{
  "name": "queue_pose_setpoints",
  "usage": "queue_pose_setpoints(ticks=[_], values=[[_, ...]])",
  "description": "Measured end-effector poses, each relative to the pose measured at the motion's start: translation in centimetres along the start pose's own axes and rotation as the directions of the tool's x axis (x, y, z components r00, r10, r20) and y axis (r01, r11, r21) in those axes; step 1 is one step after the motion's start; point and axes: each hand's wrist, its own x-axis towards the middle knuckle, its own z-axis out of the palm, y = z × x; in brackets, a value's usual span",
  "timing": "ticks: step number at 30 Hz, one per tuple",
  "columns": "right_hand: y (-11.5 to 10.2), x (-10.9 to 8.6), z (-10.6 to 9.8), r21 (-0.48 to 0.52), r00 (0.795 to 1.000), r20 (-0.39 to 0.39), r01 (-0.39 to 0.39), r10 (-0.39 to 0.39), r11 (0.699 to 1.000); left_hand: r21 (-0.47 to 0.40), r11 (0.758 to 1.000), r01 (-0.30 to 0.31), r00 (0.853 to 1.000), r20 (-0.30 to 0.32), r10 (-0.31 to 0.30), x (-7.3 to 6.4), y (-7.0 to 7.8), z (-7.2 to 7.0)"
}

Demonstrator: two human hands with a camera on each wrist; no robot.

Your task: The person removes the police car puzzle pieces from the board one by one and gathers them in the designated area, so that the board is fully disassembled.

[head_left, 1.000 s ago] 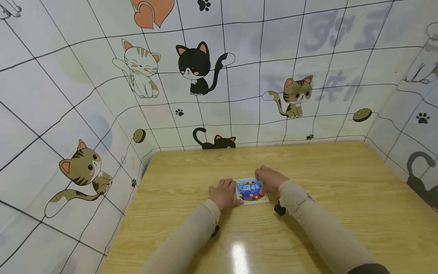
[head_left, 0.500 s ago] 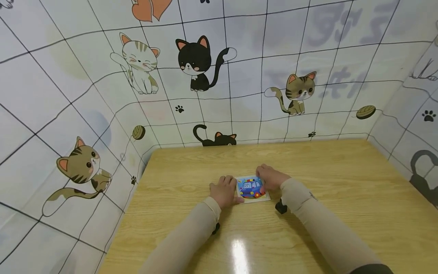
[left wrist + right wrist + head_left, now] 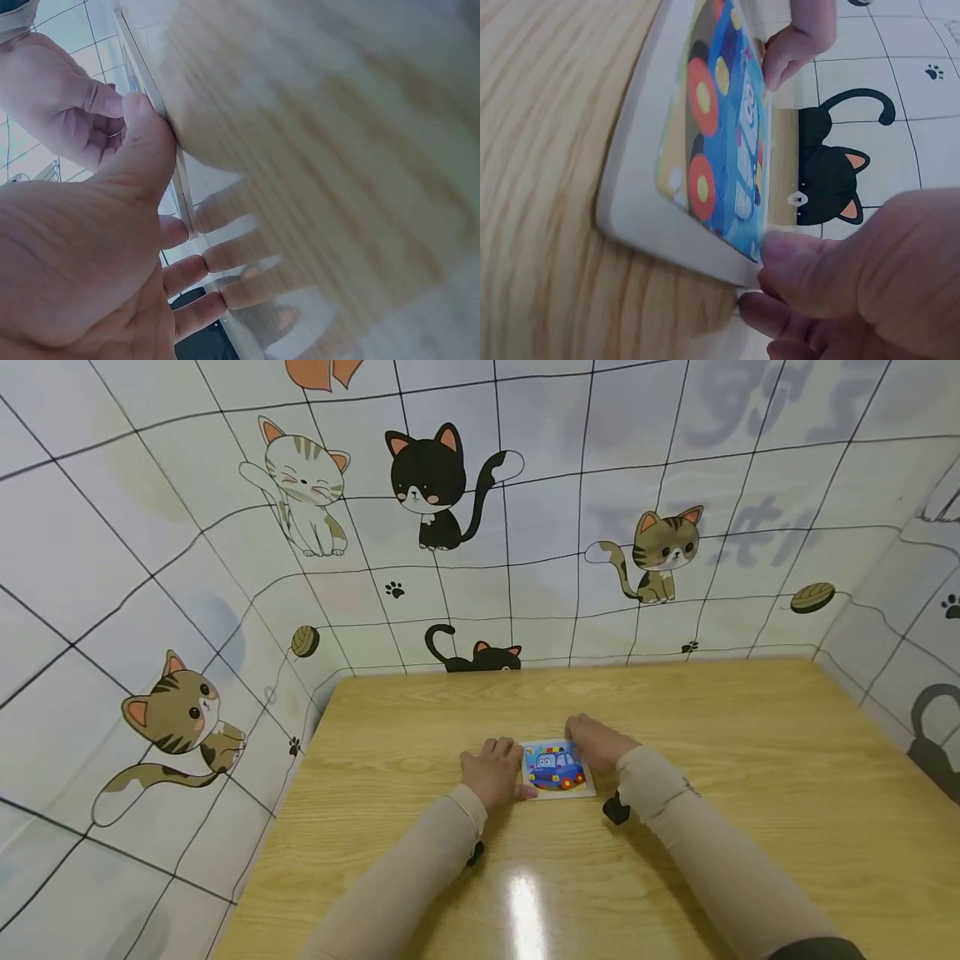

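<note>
A small square picture board with a blue cartoon car and a white border lies on the wooden table. In the head view, my left hand is at its left side. The left wrist view shows that hand's thumb at the board's edge and its fingertips touching the tabletop, fairly straight. At the far right corner, my right hand pinches the board. Its thumb lies on the corner in the right wrist view, with the other fingers curled at the side; their tips are partly hidden.
The light wooden table extends around both hands and meets a cat-patterned wall covering at the back and sides. A black device sits at the right wrist, and another dark one at the left.
My right thumb has slid off the car picture's right side toward the far right corner, uncovering more of the picture. The left hand keeps its pose. The head view has shifted slightly.
</note>
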Motion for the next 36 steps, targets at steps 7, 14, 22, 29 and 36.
queue_pose_setpoints(ticks=[7,14,22,29,36], values=[[-0.4,-0.5,-0.2,-0.064,0.997,-0.075,0.002,-0.006,0.998,0.021,1.000,0.009,1.000,-0.005,-0.008,0.2,0.1,0.0],[-0.3,-0.1,-0.1,-0.003,0.991,-0.135,-0.014,0.014,1.000,0.042,0.999,0.031,1.000,-0.008,-0.031,0.4,0.2,-0.2],[0.5,0.8,0.9,-0.034,0.994,-0.103,-0.030,0.026,0.999,0.075,0.996,0.046,0.998,0.035,-0.049,0.4,0.5,-0.6],[0.3,-0.1,0.8,-0.035,0.986,-0.163,-0.029,0.023,0.999,0.071,0.996,0.051,0.997,0.047,-0.054,0.3,0.7,-1.1],[0.8,-0.5,0.9,0.016,0.987,-0.152,0.062,-0.058,0.998,0.056,0.997,0.050,0.998,0.042,-0.053,0.0,0.6,-1.1]])
